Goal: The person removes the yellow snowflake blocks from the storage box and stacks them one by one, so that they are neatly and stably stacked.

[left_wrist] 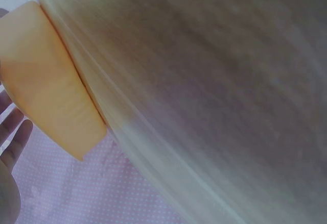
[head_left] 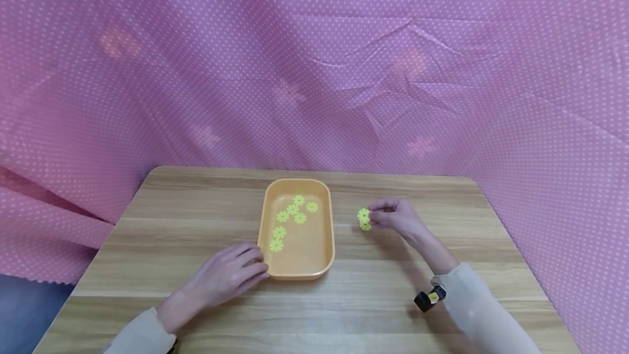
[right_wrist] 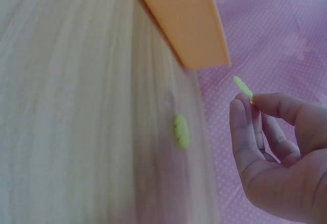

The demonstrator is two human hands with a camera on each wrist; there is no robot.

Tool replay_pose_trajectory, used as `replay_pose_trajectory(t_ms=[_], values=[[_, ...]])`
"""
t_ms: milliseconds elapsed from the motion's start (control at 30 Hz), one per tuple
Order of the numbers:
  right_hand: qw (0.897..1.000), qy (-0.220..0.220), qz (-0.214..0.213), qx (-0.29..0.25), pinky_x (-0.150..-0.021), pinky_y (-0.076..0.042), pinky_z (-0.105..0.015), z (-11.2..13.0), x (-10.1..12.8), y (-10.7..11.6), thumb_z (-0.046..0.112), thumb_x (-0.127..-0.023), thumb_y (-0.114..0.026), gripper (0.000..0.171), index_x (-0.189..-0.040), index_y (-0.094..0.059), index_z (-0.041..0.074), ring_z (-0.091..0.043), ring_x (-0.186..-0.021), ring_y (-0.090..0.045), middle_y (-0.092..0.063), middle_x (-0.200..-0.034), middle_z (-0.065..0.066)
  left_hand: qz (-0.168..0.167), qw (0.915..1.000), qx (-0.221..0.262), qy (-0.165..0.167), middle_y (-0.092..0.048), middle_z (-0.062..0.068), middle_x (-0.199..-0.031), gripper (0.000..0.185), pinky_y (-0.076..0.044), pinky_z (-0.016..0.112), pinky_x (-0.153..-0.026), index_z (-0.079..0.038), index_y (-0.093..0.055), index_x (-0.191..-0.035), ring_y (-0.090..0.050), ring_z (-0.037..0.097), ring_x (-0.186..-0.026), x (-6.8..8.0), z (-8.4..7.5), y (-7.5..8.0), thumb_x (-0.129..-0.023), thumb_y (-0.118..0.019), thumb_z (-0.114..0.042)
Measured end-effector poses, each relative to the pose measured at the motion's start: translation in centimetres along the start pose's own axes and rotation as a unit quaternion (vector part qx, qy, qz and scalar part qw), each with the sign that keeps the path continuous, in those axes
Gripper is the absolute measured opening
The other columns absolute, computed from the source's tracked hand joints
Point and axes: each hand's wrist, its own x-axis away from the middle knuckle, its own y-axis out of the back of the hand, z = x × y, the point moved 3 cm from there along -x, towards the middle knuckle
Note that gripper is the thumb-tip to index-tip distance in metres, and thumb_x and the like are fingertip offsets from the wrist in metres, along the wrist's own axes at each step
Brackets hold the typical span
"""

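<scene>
The right hand (head_left: 399,216) is hovering over the wooden table (head_left: 442,245), to the right of the orange tray (head_left: 324,266). Its thumb and fingertips (right_wrist: 244,113) are pinching one yellow-green flower disc (head_left: 363,214) by the edge, holding it raised off the surface. The remaining fingers are curling loosely toward the palm. A second flower disc (head_left: 366,226) is lying flat on the table just below the held one; the two are not touching in the right wrist view.

The left hand (head_left: 227,277) is resting palm down on the table, fingers relaxed and nearly straight, gripping nothing. Its fingertips are lying against the near left corner of the tray.

The tray is sitting near the middle of the table. Seven flower discs (head_left: 292,210) are lying inside it, five clustering at the far end and two nearer the left wall.

A pink dotted cloth (head_left: 314,70) is hanging behind and beside the table.
</scene>
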Motion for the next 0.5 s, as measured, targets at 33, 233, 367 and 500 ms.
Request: replay_pose_trajectory(t_ms=[33, 233, 367, 500], values=[[1.0, 0.001, 0.002, -0.001, -0.083, -0.061, -0.037, -0.1, 0.0, 0.1, -0.001, -0.085, -0.068, 0.039, -0.119, -0.056, -0.016, -0.014, -0.078, -0.071, -0.072, -0.091, -0.007, 0.0, 1.0, 0.0, 0.0, -0.067, -0.001, -0.091, 0.013, -0.059, 0.033, -0.081, -0.017, -0.072, -0.089, -0.065, 0.018, -0.091, 0.0, 0.0, 0.0, -0.091, -0.066, -0.028], [1.0, -0.008, 0.004, -0.003, -0.083, -0.061, -0.037, -0.9, -0.4, 0.5, -0.001, -0.086, -0.067, 0.042, -0.121, -0.054, -0.018, -0.015, -0.078, -0.071, -0.072, -0.096, -0.015, 0.0, 1.0, -0.001, 0.001, -0.066, -0.002, -0.091, 0.013, -0.059, 0.032, -0.08, -0.017, -0.072, -0.089, -0.064, 0.017, -0.091, -0.1, 0.0, 0.1, -0.091, -0.065, -0.028], [1.0, -0.017, 0.0, -0.001, -0.084, -0.061, -0.036, -1.5, -0.8, 0.9, -0.001, -0.087, -0.065, 0.04, -0.122, -0.054, -0.017, -0.017, -0.08, -0.072, -0.071, -0.103, -0.021, 0.002, 1.0, -0.002, 0.004, -0.066, -0.002, -0.091, 0.013, -0.058, 0.031, -0.079, -0.018, -0.072, -0.089, -0.064, 0.017, -0.091, -0.1, 0.0, 0.1, -0.091, -0.065, -0.029], [1.0, -0.016, 0.001, -0.001, -0.08, -0.062, -0.032, -2.1, -1.0, 1.0, -0.003, -0.087, -0.065, 0.038, -0.12, -0.054, -0.019, -0.018, -0.079, -0.072, -0.071, -0.102, -0.022, 0.003, 1.0, -0.001, 0.006, -0.067, -0.002, -0.091, 0.013, -0.058, 0.032, -0.079, -0.018, -0.072, -0.089, -0.064, 0.017, -0.091, -0.1, -0.1, 0.1, -0.091, -0.066, -0.029]])
